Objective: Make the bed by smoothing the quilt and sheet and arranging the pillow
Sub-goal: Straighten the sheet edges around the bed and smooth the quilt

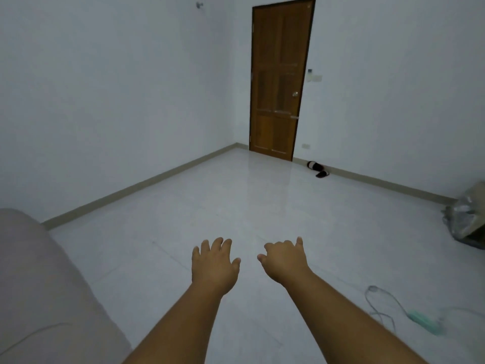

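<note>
Only a corner of the bed (39, 285) shows at the lower left, covered in plain pale beige fabric with a rounded edge. No pillow is in view. Both my arms reach forward over the white tiled floor, away from the bed. My left hand (214, 264) is palm down with the fingers spread and holds nothing. My right hand (284, 258) is beside it, palm down, fingers loosely curled and apart, also holding nothing. Neither hand touches the bed.
A closed brown wooden door (279, 80) stands in the far wall. Dark slippers (317, 169) lie by the skirting to its right. A plastic-wrapped bundle (469, 219) sits at the right edge. A pale green cable and power strip (420, 319) lie on the floor at the lower right.
</note>
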